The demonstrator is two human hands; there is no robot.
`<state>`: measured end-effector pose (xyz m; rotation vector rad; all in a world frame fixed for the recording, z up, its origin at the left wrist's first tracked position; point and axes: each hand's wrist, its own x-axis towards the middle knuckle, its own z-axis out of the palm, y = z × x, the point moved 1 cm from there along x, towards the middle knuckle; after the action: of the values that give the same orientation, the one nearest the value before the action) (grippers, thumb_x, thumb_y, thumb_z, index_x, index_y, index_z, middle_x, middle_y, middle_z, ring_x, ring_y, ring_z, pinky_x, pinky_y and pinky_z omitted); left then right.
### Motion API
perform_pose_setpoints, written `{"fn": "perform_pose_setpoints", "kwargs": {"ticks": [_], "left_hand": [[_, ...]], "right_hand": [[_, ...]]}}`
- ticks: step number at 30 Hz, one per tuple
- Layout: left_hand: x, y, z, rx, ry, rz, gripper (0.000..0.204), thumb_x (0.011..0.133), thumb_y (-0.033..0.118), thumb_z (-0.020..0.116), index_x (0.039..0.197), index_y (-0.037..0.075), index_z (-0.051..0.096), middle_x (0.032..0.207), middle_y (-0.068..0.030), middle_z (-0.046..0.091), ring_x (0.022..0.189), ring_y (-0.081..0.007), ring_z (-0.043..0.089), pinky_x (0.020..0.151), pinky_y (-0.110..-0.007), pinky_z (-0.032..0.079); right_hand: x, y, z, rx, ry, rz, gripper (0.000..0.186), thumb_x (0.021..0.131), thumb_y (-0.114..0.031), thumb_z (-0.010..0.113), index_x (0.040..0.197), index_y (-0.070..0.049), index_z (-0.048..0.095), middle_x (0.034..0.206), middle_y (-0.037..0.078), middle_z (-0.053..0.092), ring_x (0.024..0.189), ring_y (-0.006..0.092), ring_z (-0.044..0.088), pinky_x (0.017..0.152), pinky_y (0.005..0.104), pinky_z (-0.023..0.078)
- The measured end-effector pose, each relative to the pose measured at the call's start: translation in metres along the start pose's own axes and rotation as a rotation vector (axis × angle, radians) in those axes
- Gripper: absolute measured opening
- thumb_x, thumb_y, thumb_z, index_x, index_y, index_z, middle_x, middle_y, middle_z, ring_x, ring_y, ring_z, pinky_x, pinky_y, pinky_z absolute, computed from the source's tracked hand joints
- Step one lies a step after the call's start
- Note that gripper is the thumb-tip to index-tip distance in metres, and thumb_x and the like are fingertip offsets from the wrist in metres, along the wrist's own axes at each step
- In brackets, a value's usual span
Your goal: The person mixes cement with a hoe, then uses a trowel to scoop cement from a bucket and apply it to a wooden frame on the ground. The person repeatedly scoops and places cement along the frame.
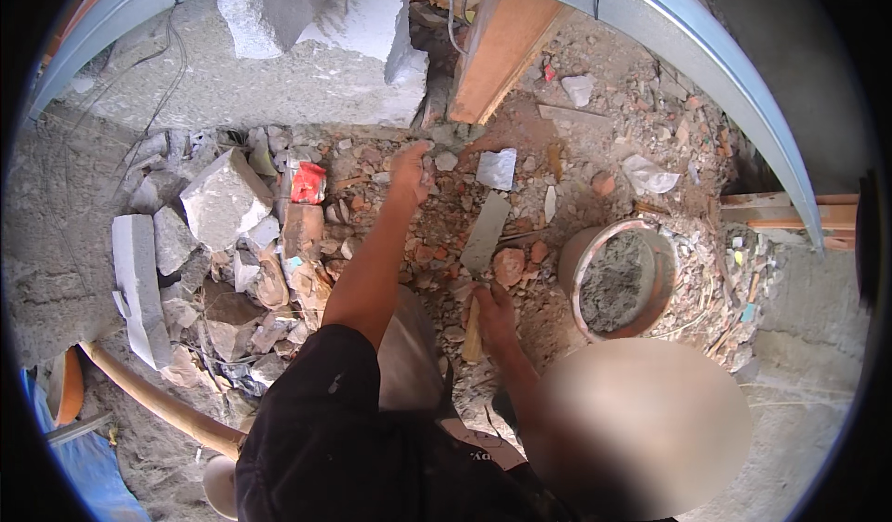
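Observation:
My left arm stretches forward over the rubble. My left hand (410,171) is beside the near edge of a large concrete block (307,90), its fingers apart and no object visible between them. A patch of grey mortar (457,136) lies just right of it, at the foot of a wooden post (502,53). Closer to my body, my right hand (494,310) is closed around the wooden handle of a trowel (486,232). The trowel's flat, grey-coated blade points forward over the debris. To its right stands a round bucket (570,276) with wet grey mortar (613,280) inside.
Broken concrete chunks (226,199) and a long grey block (139,280) lie at left, near a red wrapper (308,183). A curved metal bar (706,53) crosses the far side. A wooden pole (163,401) is at lower left. A blurred oval (641,429) covers the lower right.

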<state>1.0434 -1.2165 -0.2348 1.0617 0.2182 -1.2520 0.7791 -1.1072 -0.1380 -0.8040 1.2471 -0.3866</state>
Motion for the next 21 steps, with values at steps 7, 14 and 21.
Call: {"fn": "perform_pose_setpoints", "kwargs": {"ticks": [7,14,21], "left_hand": [[-0.015,0.023,0.000,1.243,0.319,0.747,0.029,0.077,0.030,0.071,0.090,0.004,0.068,0.068,-0.0160,0.065,0.063,-0.0339,0.063,0.059,-0.043,0.050],[0.005,0.023,0.036,1.409,0.396,0.791,0.034,0.074,0.034,0.071,0.093,0.006,0.066,0.079,-0.0196,0.068,0.076,-0.0370,0.066,0.070,-0.046,0.053],[0.020,0.027,0.039,1.488,0.322,0.816,0.035,0.075,0.034,0.069,0.092,0.004,0.065,0.081,-0.0190,0.068,0.079,-0.0366,0.067,0.073,-0.046,0.053]], "right_hand": [[0.017,0.010,-0.010,-0.193,0.020,-0.168,0.025,0.092,-0.022,0.051,0.103,0.000,0.055,0.069,0.005,0.056,0.054,0.0145,0.055,0.050,0.0295,0.045],[0.002,-0.006,0.004,-0.084,-0.002,-0.083,0.023,0.091,-0.021,0.053,0.102,-0.001,0.056,0.071,0.004,0.056,0.055,0.0124,0.054,0.050,0.0282,0.045],[0.012,0.010,-0.011,-0.379,0.054,-0.189,0.026,0.089,-0.022,0.055,0.101,0.001,0.056,0.073,0.004,0.056,0.059,0.0116,0.055,0.053,0.0298,0.046]]}}
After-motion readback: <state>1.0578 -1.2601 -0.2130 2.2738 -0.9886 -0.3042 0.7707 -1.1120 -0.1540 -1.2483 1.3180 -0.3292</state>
